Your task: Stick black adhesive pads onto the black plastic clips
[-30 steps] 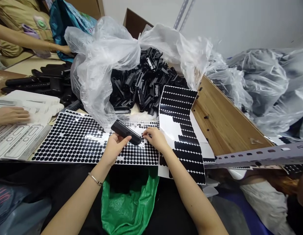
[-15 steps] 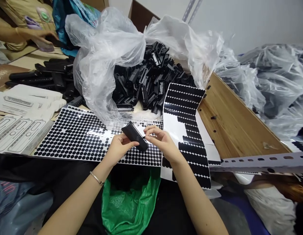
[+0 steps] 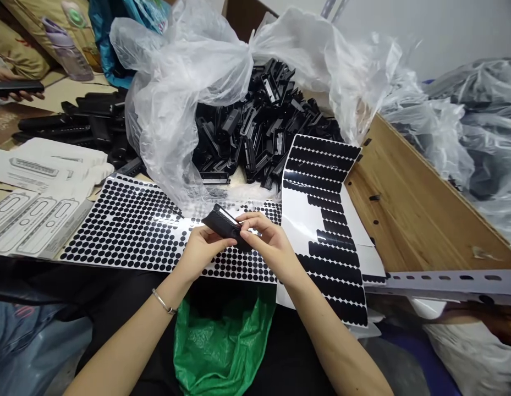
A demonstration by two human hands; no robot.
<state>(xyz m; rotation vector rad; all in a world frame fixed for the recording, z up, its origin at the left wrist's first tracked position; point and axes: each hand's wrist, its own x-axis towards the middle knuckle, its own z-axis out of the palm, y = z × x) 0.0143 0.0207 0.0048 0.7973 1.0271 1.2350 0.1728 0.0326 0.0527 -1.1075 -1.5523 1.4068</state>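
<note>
My left hand (image 3: pixel 199 247) is closed on one end of a black plastic casing (image 3: pixel 222 221), a long piece with a perforated side and a pale strip along its upper edge. The thumb and index finger of my right hand (image 3: pixel 268 237) grip the casing's other end; whether a small sticker lies under those fingertips is hidden. Below both hands lies a white sheet of round black stickers (image 3: pixel 131 236), with some dots gone. A second sheet with rows of black stickers (image 3: pixel 333 275) rests by my right wrist, its upper part bent up.
Behind the sheets, a clear plastic bag (image 3: pixel 164 110) spills many black casings (image 3: pixel 255 137). Printed cards (image 3: pixel 40 220) and more black pieces (image 3: pixel 94 118) lie left. A wooden panel (image 3: pixel 420 220) borders the right. A green bag (image 3: pixel 222 352) hangs below. Another person's hand (image 3: pixel 26 94) holds a black piece.
My right fingertips have come from just beside the casing onto its end, and the casing has turned to show its pale strip. The other person's hand has shifted left. The view has tilted slightly.
</note>
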